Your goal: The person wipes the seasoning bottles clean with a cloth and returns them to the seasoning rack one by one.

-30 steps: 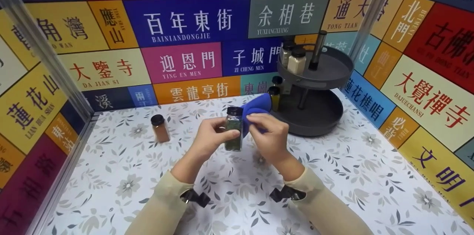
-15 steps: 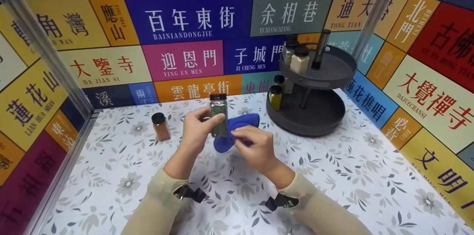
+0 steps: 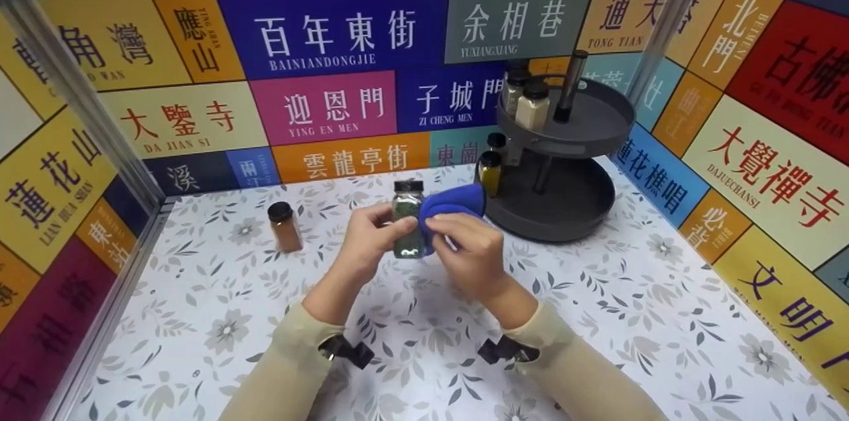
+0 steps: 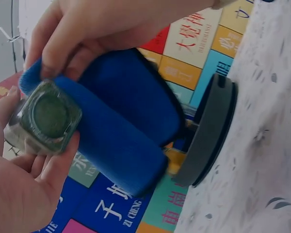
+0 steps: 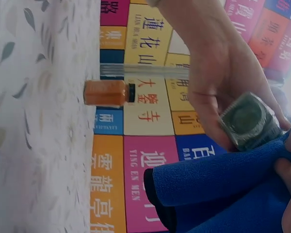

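My left hand (image 3: pixel 369 240) grips a square glass jar (image 3: pixel 408 225) of green contents with a black lid, held upright above the table. My right hand (image 3: pixel 469 252) pinches a blue cloth (image 3: pixel 457 199) against the jar's right side. In the left wrist view the jar's base (image 4: pixel 51 115) faces the camera, and the folded cloth (image 4: pixel 121 141) touches it, pinched by the right hand's fingers (image 4: pixel 56 63). The right wrist view has the cloth (image 5: pixel 218 174) overlapping the edge of the jar (image 5: pixel 245 121), which the left hand (image 5: pixel 223 77) holds.
A jar of orange-brown contents (image 3: pixel 286 229) stands on the flowered table (image 3: pixel 225 295) to the left. At the back right is a dark two-tier round rack (image 3: pixel 550 215) with a pale jar (image 3: pixel 532 109) above and a yellow jar (image 3: pixel 490 176) below. Printed panels surround the table.
The jar and both hands went left and up, then back right and slightly down. The cloth has swung from below and behind the jar to its right side.
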Action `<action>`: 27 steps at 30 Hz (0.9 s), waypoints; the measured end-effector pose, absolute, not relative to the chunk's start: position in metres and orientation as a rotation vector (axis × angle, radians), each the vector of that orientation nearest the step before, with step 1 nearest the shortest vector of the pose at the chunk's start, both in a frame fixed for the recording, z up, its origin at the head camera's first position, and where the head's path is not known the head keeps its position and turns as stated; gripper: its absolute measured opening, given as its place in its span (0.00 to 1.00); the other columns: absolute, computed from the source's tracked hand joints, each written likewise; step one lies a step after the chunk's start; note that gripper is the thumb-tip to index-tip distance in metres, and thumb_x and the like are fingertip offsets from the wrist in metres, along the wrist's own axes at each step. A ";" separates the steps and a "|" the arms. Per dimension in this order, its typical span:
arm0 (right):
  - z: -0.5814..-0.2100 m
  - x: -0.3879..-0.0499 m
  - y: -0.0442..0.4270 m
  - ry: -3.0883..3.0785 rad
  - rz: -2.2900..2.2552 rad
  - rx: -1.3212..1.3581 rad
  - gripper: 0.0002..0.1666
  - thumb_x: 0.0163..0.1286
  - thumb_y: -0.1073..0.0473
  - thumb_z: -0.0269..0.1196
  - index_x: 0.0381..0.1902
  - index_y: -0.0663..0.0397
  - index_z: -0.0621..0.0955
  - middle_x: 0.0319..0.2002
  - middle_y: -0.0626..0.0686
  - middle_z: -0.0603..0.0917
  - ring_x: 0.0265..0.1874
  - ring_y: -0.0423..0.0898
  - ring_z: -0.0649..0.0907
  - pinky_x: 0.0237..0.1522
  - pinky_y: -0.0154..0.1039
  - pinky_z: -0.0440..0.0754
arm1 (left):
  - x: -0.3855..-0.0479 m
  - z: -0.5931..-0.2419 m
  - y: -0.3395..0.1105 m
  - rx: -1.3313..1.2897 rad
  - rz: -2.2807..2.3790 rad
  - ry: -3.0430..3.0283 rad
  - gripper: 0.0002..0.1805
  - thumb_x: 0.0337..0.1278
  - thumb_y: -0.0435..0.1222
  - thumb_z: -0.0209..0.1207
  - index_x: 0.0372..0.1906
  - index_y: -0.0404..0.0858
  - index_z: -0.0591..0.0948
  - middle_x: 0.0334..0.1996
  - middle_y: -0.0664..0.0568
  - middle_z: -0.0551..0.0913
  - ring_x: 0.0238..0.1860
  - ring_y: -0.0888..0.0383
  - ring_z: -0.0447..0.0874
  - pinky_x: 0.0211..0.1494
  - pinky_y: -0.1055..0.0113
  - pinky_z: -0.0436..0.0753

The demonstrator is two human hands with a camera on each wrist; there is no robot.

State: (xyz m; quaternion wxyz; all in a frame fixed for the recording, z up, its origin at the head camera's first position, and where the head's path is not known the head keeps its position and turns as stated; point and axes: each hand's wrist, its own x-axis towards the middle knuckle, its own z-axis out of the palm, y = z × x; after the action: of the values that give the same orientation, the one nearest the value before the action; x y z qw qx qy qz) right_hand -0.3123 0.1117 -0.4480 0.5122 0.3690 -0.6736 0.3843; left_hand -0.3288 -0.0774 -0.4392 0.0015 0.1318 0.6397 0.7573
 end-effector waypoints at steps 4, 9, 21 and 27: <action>-0.442 -0.318 0.120 -1.645 1.038 0.803 0.17 0.53 0.80 0.69 0.37 0.60 0.93 0.35 0.58 0.93 0.36 0.55 0.92 0.51 0.32 0.88 | -0.327 -0.444 -0.074 0.538 2.248 2.033 0.14 0.56 0.31 0.71 0.45 0.27 0.88 0.32 0.53 0.90 0.33 0.58 0.90 0.37 0.65 0.90; -0.444 -0.320 0.121 -1.673 1.092 0.791 0.17 0.53 0.80 0.69 0.37 0.59 0.93 0.35 0.57 0.93 0.36 0.53 0.92 0.48 0.28 0.87 | -0.326 -0.444 -0.074 0.523 2.285 2.053 0.12 0.55 0.30 0.72 0.42 0.28 0.88 0.31 0.54 0.89 0.33 0.60 0.87 0.37 0.67 0.89; -0.459 -0.310 0.104 -1.662 1.069 0.998 0.16 0.51 0.79 0.71 0.35 0.58 0.93 0.34 0.56 0.93 0.35 0.51 0.93 0.47 0.38 0.91 | -0.330 -0.430 -0.089 0.308 2.574 2.051 0.17 0.57 0.32 0.70 0.49 0.25 0.87 0.34 0.49 0.87 0.33 0.59 0.86 0.36 0.66 0.91; -0.461 -0.311 0.102 -1.608 1.027 1.049 0.17 0.51 0.79 0.71 0.36 0.58 0.93 0.34 0.56 0.93 0.34 0.51 0.92 0.45 0.39 0.91 | -0.330 -0.429 -0.096 0.394 2.553 2.009 0.16 0.58 0.33 0.72 0.48 0.28 0.88 0.35 0.50 0.87 0.33 0.60 0.86 0.36 0.67 0.90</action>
State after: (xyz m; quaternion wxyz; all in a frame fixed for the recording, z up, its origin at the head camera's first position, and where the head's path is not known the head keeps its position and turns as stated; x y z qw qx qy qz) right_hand -0.3108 0.1015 -0.4611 0.4636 0.4270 -0.6544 0.4177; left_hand -0.3296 -0.0957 -0.4288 -0.0652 0.1203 0.6126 0.7785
